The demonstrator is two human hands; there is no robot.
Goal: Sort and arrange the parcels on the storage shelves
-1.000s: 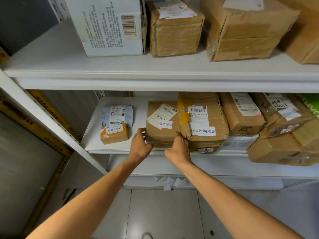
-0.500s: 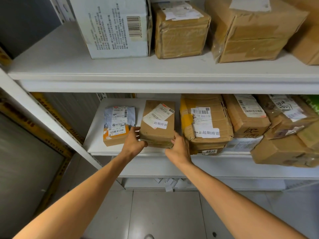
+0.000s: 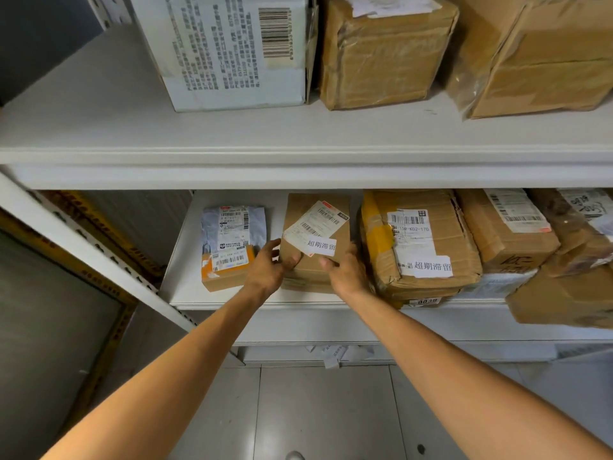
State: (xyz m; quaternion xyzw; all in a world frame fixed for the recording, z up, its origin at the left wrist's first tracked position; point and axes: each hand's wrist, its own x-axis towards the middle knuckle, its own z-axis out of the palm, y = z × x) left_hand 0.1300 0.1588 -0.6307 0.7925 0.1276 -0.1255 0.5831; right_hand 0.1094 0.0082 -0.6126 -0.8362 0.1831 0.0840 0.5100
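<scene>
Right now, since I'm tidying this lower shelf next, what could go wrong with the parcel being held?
1. The left hand and right hand grip the brown parcel near the front edge of the lower shelf; a slip could drop it.
2. The left hand is close to the grey pouch lying on the small box; a nudge might dislodge it.

Below you lies a floor of pale grey tiles, with a small dark spot on one tile near the bottom edge. White paper slips lie scattered at its far edge. To your left, a yellow frame with black markings borders a grey panel.
</scene>
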